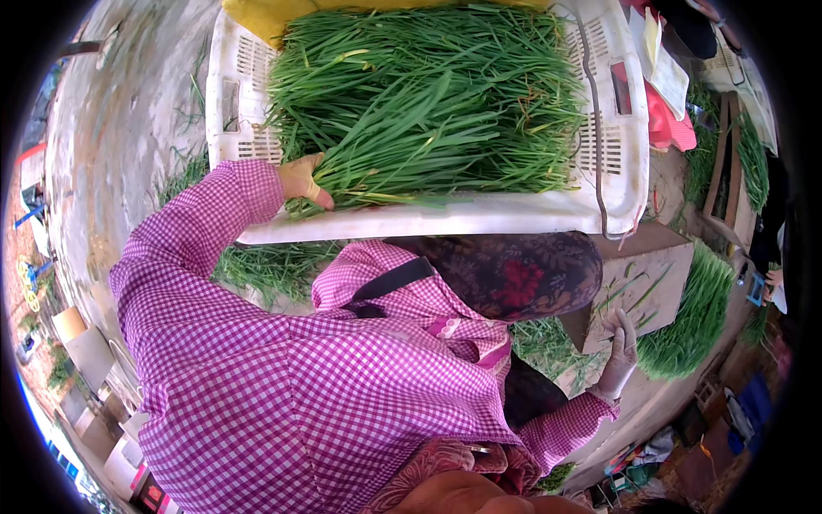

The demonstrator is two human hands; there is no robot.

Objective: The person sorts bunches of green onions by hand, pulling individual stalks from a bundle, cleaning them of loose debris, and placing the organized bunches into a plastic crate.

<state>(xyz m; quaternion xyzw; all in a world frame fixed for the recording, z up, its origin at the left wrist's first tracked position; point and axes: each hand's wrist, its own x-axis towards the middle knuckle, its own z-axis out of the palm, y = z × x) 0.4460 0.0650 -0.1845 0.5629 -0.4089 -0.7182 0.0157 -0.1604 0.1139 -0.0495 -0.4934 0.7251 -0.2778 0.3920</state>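
My left hand (304, 182), bare or in a thin yellowish glove, is at the near left corner of a white plastic crate (402, 220). It grips one end of a bunch of garlic chives (411, 141); the thumb shows and the other fingers are hidden beneath the leaves. The bunch lies slantwise over many more garlic chives (462, 43) that fill the crate. My right hand (620, 353), in a pale thin glove, hovers beside a box-like brown block (646, 274) with a few loose blades on top. Its fingers are partly spread, and nothing shows in them.
Yellow sheeting (257, 15) lines the crate's far side. A dark cord (592, 103) runs over its right end. To the right, a large pile of garlic chives (689, 321) lies on the ground. Loose green blades (278, 265) litter the floor under the crate.
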